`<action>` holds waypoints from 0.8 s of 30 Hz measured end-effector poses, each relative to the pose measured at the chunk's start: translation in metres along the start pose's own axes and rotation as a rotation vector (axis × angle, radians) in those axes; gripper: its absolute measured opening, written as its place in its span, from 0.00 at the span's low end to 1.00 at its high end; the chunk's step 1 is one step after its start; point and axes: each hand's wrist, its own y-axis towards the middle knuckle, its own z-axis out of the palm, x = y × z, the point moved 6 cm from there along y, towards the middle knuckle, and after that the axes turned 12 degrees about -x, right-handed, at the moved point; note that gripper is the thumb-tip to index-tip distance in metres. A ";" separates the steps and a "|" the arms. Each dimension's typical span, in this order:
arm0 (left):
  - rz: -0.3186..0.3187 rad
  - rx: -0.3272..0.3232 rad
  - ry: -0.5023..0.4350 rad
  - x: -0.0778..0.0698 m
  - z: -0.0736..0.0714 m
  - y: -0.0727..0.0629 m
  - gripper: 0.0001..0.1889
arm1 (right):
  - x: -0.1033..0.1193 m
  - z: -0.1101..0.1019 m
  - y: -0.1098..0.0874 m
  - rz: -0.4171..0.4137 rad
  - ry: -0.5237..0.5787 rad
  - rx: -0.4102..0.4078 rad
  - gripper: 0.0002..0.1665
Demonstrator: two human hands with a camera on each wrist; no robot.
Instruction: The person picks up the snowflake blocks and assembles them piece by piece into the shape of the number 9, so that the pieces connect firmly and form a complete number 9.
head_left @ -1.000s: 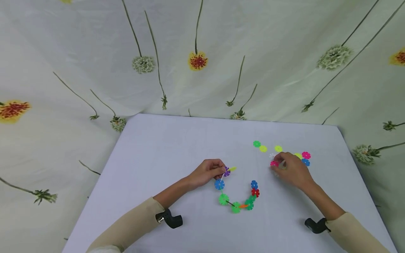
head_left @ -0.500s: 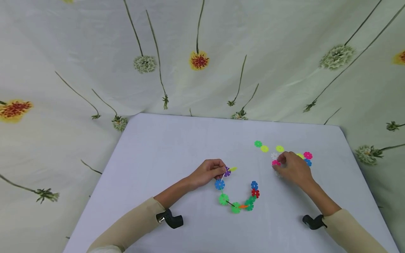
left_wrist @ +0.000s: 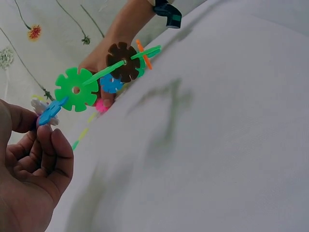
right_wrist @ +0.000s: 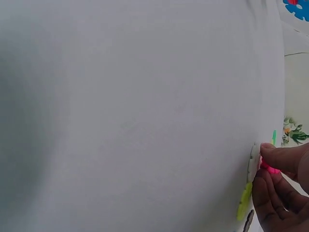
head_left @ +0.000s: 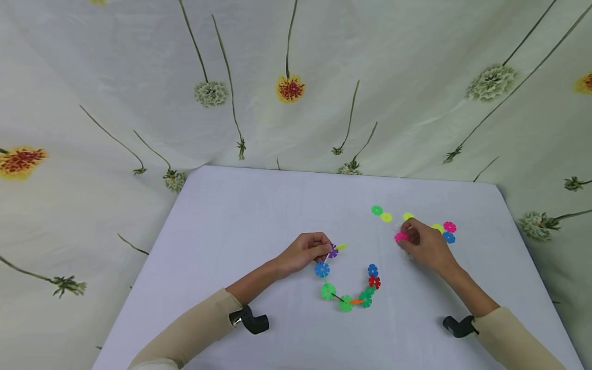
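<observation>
Head view: left hand (head_left: pixel 305 250) pinches the purple disc (head_left: pixel 333 251) of a notched-disc chain (head_left: pixel 345 303); yellow tip disc (head_left: pixel 341 246) pokes out right of the fingers, edge-on. The chain curves near and then right, finishing in a red disc (head_left: pixel 374 282) and a blue end disc (head_left: pixel 372 270). Right hand (head_left: pixel 426 245), well apart on the right, has its grip on a pink disc (head_left: pixel 400 237), thumb on the near side. Loose discs on the bench (head_left: pixel 250 205) around it: green disc (head_left: pixel 376 210) and a yellow one far left of the hand, loose blue disc (head_left: pixel 448 237) and a second pink disc (head_left: pixel 450 226) on its right.

Left wrist view: left grip pressed together at the chain's end, beside a blue chain disc (left_wrist: pixel 52 111); green chain disc (left_wrist: pixel 76 90) and brown disc (left_wrist: pixel 123 63) follow (shadows fall apart from them, so the chain looks raised).

Right wrist view: thumb and fingers pinch the pink disc just beside a white disc (right_wrist: pixel 253 163); can't tell if those two touch.

Step in hand, my read: picking up a loose disc while the left steadies the chain. Next move probably calls for lifting the pink one clear without dragging the white, slot edge left exposed.
</observation>
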 end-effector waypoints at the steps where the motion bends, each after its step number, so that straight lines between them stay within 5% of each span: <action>1: 0.000 -0.001 -0.001 0.000 0.000 0.000 0.10 | 0.001 0.000 0.000 0.001 0.004 0.000 0.19; 12: 0.005 -0.001 -0.014 0.001 -0.001 -0.001 0.10 | 0.018 0.004 -0.001 0.014 0.118 0.021 0.18; 24: 0.043 -0.023 -0.009 -0.002 -0.002 0.000 0.11 | 0.064 0.012 -0.009 0.111 0.501 0.223 0.17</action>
